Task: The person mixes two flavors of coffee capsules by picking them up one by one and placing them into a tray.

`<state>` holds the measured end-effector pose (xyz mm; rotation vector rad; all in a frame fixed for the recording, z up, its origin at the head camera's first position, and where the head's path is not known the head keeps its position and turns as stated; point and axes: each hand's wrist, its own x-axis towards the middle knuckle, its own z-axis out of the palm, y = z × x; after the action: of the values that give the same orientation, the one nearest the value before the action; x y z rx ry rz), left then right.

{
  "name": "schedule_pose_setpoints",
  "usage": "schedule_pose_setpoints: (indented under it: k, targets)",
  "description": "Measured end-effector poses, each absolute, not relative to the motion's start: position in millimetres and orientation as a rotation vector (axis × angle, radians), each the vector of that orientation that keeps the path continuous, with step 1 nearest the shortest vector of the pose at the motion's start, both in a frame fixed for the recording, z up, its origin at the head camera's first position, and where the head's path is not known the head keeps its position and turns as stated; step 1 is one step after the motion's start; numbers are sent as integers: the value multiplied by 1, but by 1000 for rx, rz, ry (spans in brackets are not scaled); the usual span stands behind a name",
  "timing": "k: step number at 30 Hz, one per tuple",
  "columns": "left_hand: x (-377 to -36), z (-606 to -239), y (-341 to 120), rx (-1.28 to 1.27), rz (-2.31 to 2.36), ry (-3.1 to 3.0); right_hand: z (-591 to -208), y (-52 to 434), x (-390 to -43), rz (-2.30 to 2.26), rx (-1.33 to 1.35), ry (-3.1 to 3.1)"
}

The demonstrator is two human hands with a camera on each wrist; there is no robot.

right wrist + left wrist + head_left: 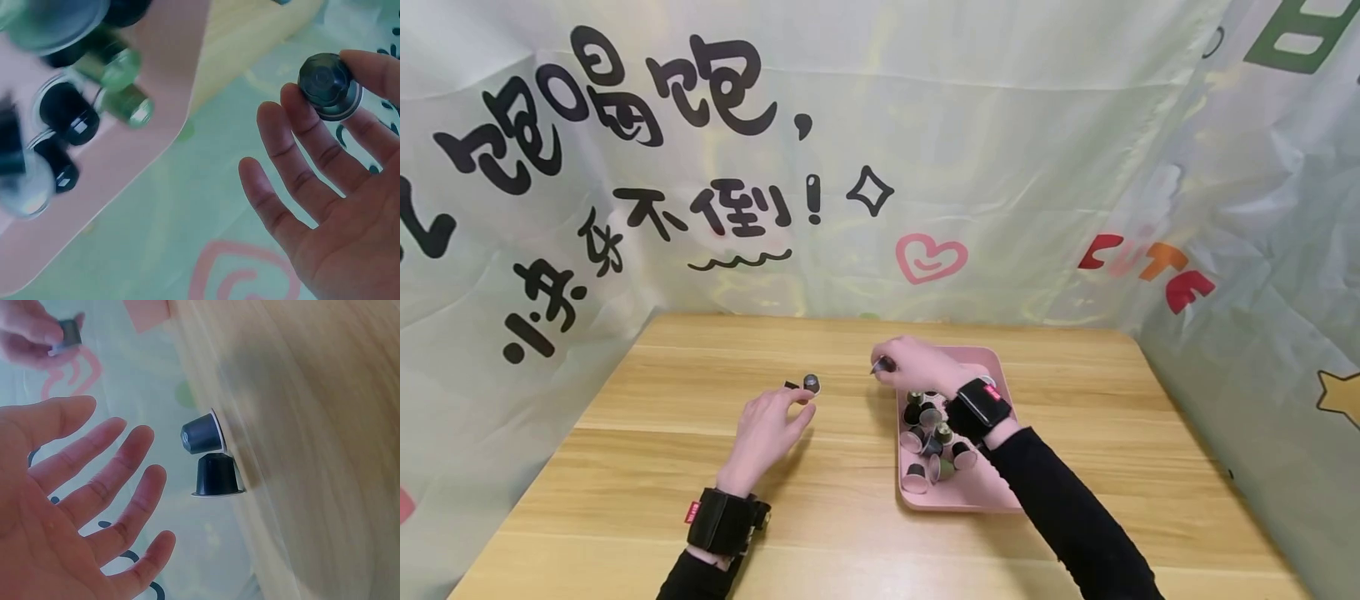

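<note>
Two dark coffee capsules [209, 456] sit on the wooden worktop [647, 467], touching each other: in the left wrist view one lies tipped against the other, which stands on its wide rim. The left hand [767, 433] rests just beside them with its fingers [119, 456] straight and spread, holding nothing; from the head view its fingertips reach right up to the pair, though whether they touch cannot be told. The right hand [921, 367] hovers above the worktop at the near-left corner of the pink tray [981, 500], and pinches a single dark capsule [328, 84] between the thumb and the tip of the forefinger, the other fingers stretched out and relaxed. That held capsule shows in the head view as a small dark shape at the fingertips, between the tray and the pair on the worktop. A heap of capsules [932, 437], some dark and some green, lies in the tray, partly hidden under the right wrist. Both wrists wear black straps, and the sleeves are black. A pale printed cloth [1000, 167] with black characters and a pink heart hangs behind the worktop.
</note>
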<state>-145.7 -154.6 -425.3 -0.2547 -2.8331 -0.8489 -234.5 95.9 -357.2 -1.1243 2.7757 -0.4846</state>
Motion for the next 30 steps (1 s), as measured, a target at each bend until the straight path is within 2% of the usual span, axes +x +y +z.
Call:
schedule_pose_setpoints:
  k: [12,30]
  targets:
    - [-147,-426,-153,-258,-837,-2835,-353,165,-209,-579,-1065,2894]
    - [-147,-427,-153,-252,-852,-2853,-372,209,-189,-594,-915,2905]
